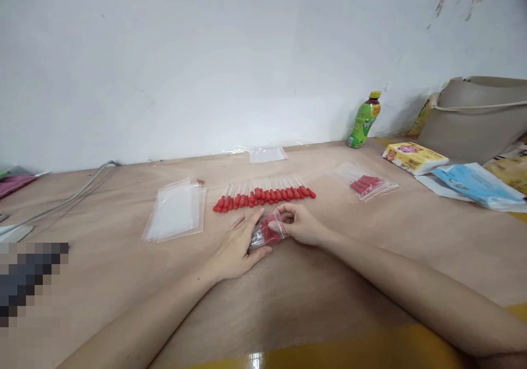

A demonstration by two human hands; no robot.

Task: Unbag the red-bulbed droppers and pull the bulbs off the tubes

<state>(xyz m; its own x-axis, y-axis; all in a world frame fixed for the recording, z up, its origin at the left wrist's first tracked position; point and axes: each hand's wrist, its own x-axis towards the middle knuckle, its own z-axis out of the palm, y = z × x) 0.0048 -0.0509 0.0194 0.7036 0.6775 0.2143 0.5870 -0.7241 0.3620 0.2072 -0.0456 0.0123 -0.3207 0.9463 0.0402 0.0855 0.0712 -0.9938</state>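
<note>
Currently, the right hand [302, 224] is pinching the bag [275, 235] at its red-striped end. The left hand [235, 251] is holding its other end, fingers spread, just in front of the droppers [267, 195].

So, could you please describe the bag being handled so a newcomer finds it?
On the brown tabletop, find the row of red-ended tubes. Nearer the viewer, the left hand and right hand touch a clear bag showing red inside. Unlike the filled bag farther right, this one lies between the hands.

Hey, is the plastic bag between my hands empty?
No: red contents show through the clear plastic bag. How full, I can't tell.
</note>
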